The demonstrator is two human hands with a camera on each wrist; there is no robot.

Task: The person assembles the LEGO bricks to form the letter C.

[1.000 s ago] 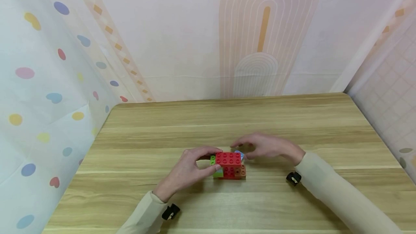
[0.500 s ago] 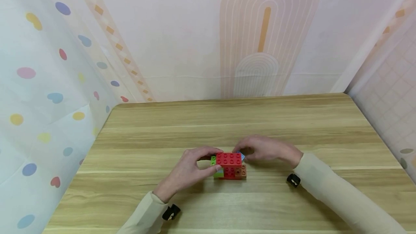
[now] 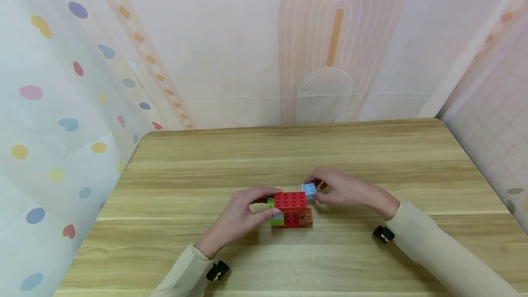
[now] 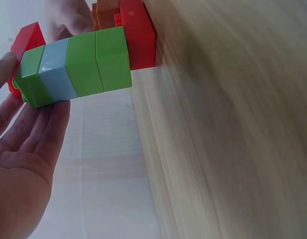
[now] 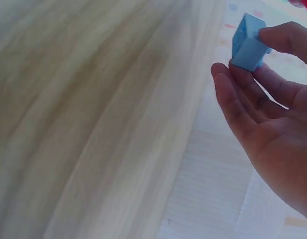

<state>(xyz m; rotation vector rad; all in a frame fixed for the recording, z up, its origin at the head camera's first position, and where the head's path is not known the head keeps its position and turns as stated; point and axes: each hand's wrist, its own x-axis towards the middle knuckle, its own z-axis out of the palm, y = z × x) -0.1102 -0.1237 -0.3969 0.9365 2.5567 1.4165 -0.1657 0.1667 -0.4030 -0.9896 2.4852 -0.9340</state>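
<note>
A small structure of toy building bricks stands on the table. Its stacked column of green bricks [image 4: 83,64] includes one light blue brick [image 4: 56,69]. A long red brick [image 3: 290,200] juts out at the top, above a red base brick [image 4: 138,35] bearing an orange-brown brick [image 3: 308,215]. My left hand [image 3: 237,212] grips the top of the structure from the left, thumb in front and fingers behind. With thumb and fingertips my right hand [image 3: 344,188] pinches a loose light blue brick [image 5: 249,42], studs up in the head view, just behind the red top brick's right end.
The wooden table [image 3: 198,159] reaches back to a patterned cloth [image 3: 231,58], with more cloth along the left and right sides. Black wrist devices [image 3: 217,270] sit at both sleeves.
My right hand has closed on the light blue brick and lifted it from behind the structure, drawing slightly to the right. The left hand has stayed in place on the structure.
</note>
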